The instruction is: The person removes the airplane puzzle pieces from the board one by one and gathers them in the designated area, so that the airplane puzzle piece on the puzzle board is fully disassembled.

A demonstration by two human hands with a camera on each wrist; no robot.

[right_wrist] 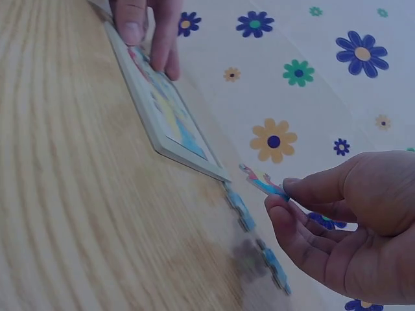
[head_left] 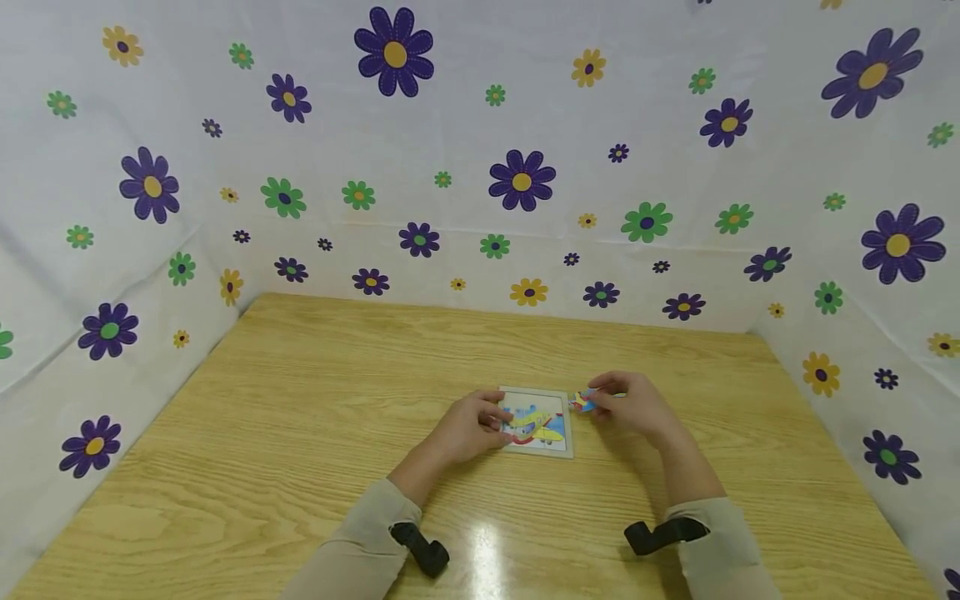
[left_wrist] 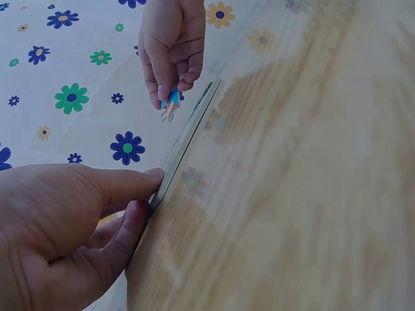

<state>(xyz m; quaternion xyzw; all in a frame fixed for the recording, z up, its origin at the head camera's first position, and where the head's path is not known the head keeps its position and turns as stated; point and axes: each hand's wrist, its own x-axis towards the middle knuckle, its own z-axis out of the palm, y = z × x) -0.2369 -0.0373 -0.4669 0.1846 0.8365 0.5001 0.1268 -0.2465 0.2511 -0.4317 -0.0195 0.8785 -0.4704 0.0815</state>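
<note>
A square jigsaw puzzle board [head_left: 567, 427] with a pale frame lies flat on the table, its assembled pieces showing a yellow airplane [head_left: 551, 434]. Along its far side a pale surface shows. My left hand [head_left: 471, 425] holds the board's left side, thumb toward the near corner and fingers toward the far one. Just right of the board, my right hand [head_left: 630, 406] pinches a small blue, red and yellow puzzle piece [right_wrist: 267, 184] between thumb and fingers, above the table. Blue loose puzzle pieces [right_wrist: 275, 267] lie beyond the board's right edge, largely hidden by that hand in the head view.
The wooden table [head_left: 300, 417] stretches out around the board. White cloth walls [head_left: 450, 150] with printed flowers stand at the back, left and right. Dark straps [head_left: 667, 533] sit on both forearms.
</note>
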